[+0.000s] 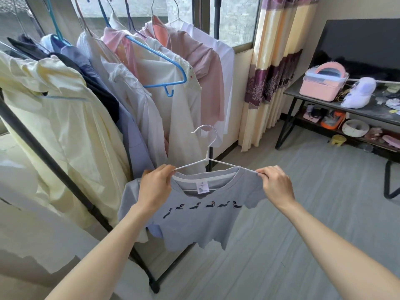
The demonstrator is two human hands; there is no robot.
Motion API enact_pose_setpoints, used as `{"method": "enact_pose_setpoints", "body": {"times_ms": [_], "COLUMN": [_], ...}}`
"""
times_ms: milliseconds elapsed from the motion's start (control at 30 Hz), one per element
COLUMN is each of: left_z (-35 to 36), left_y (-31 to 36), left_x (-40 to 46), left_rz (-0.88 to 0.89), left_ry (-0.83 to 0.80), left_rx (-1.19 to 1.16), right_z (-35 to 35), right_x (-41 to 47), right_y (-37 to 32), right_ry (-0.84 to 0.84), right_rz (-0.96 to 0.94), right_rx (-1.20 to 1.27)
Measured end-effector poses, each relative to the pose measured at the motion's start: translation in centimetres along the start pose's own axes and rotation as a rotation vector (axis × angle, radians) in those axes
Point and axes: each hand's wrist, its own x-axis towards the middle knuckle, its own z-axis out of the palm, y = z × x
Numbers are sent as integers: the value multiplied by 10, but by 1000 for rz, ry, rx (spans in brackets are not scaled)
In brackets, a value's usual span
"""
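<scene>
Both hands are up in front of the rack (54, 163), just right of its lower end. The left hand (154, 187) and right hand (276, 185) each pinch one shoulder of a grey-blue T-shirt (194, 221), fingers curled round cloth and wire together. The shirt hangs on a white hanger (207, 152), hook upright and free, caught on nothing. It hangs clear of the floor (303, 213), its left sleeve lying across the rack's slanting pole and the clothes behind.

The rack's row of clothes stands close behind the shirt and fills the space to the left. A pale yellow garment (75, 126) is nearest, then dark and lilac ones, then white ones. A bare blue hanger (164, 59) lies on one of them. A pink shirt (207, 68) hangs near the far end.

Beyond the rack is a window (236, 20), with a striped curtain (270, 72) at its right. Well right of the rack stands a dark table (368, 109) bearing a pink box (322, 85).

The left hand covers that end of the hanger. The rack's top rail is cut off above. The shirt's label and small dark print are too fine to read. The clutter on the table's lower shelf is hard to tell apart.
</scene>
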Motion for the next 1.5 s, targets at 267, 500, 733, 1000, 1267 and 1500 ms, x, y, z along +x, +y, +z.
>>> {"method": "enact_pose_setpoints", "body": {"times_ms": [267,500,733,1000,1267,1500], "left_z": [2,5,-6,-13,-18,-23], "left_y": [-2,9,7,3,-3,-5], "left_x": [-2,6,12,8,8,11], "left_rz": [-24,-90,-185,-15,-108,-143], "left_ry": [69,76,217,238,255,263], "left_rx": [123,126,-89,-109,-69,-80], "right_z": [-10,-22,-6,-16,-3,2], "right_x": [7,-1,-18,16,22,17], "right_y": [-1,-29,-3,-22,-22,-9], "right_ry": [32,276,151,86,85,234], "right_rz": [23,4,46,424,562,893], "right_rx": [130,197,35,377,519,654]}}
